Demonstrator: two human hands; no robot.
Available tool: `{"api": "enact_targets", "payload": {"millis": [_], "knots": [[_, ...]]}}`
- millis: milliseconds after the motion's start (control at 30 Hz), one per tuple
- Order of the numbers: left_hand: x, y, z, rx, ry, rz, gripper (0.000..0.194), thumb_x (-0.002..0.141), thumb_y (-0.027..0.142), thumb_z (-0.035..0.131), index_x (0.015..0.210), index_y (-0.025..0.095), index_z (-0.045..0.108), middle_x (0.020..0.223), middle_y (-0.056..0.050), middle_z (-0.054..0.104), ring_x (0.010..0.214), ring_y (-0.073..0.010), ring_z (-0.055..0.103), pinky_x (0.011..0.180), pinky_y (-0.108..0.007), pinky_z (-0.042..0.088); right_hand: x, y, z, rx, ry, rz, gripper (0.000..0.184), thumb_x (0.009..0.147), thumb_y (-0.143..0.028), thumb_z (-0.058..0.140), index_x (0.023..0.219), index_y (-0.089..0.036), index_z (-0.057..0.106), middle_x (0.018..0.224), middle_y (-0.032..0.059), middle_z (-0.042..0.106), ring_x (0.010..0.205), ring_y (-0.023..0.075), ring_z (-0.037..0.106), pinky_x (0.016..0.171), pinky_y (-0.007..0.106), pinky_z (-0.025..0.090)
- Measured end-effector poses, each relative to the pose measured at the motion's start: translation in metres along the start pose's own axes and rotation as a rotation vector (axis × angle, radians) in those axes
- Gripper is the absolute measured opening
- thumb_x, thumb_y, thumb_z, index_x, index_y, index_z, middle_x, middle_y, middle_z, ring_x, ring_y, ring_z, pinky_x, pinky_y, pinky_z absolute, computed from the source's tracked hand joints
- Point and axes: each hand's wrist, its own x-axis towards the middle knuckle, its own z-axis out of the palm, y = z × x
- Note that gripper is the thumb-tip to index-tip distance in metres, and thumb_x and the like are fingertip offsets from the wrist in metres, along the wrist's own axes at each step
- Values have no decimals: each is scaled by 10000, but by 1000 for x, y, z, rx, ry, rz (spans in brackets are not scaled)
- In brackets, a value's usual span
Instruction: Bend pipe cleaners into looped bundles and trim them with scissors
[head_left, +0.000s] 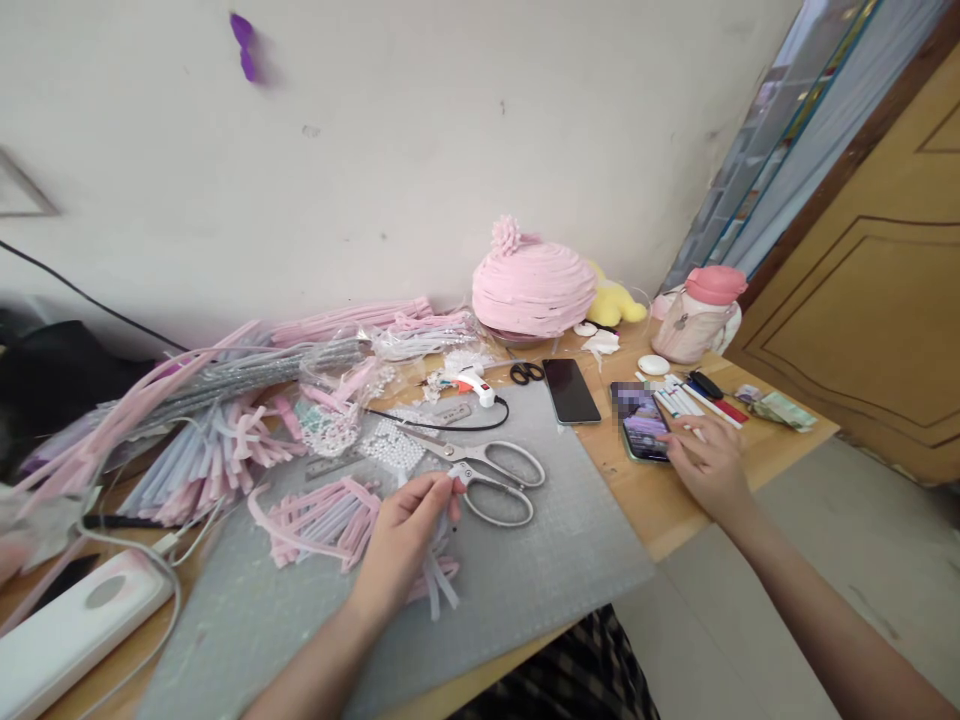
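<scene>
My left hand [411, 525] is closed in a pinch over the grey mat, left of the large grey-handled scissors [499, 475]. Pale blue pipe cleaners [439, 580] show below its fingers; the hand covers most of what it grips. Just left of it lies a pile of cut pink and pale blue pipe cleaners [322, 520]. My right hand [709, 462] has its fingers apart and holds nothing. One of its fingertips is on or just over the lit screen of a smartphone [643, 435] at the right of the table.
A second, dark phone [571, 390] and small black scissors [526, 373] lie behind the mat [577, 540]. White beads [394, 445] and a white corded tool [476, 387] are mid-table. A pink wrapped dome [532, 290] and a pink-lidded bottle [701, 315] stand along the back.
</scene>
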Motion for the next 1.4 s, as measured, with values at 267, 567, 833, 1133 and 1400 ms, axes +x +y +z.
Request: {"api": "enact_targets", "payload": {"millis": [267, 567, 833, 1133, 1400], "knots": [[3, -6, -4, -29, 66, 9, 312, 792, 407, 471, 605, 180, 574, 583, 8, 537, 554, -123, 459, 518, -224, 340, -3, -1, 1, 27, -130, -7, 281, 791, -241, 467, 628, -215, 694, 906, 62, 642, 941, 242, 501, 811, 408, 362], [5, -9, -6, -97, 101, -3, 310, 784, 400, 503, 581, 181, 588, 646, 1, 596, 630, -132, 517, 562, -221, 362, -7, 6, 6, 31, -144, -23, 287, 793, -263, 467, 637, -224, 705, 911, 54, 651, 954, 253, 480, 830, 426, 359], [5, -13, -8, -122, 96, -22, 293, 789, 406, 508, 634, 182, 619, 656, 0, 596, 617, -126, 496, 546, -221, 343, -4, 8, 11, -73, -99, 102, 311, 871, -292, 386, 922, -212, 682, 1056, 96, 592, 973, 249, 487, 857, 416, 331], [6, -15, -8, -160, 86, -44, 280, 789, 405, 517, 669, 176, 626, 626, 9, 567, 548, -109, 447, 500, -218, 316, -5, 13, 19, -99, -144, 176, 377, 889, -319, 310, 925, -214, 670, 1079, 112, 565, 1018, 273, 469, 864, 442, 332], [6, -13, -8, -162, 82, -40, 303, 789, 414, 508, 622, 179, 599, 657, 6, 564, 563, -111, 425, 517, -223, 310, -5, 19, 21, -48, -128, 176, 391, 894, -330, 293, 961, -204, 657, 1046, 117, 571, 1021, 271, 482, 863, 449, 345]]}}
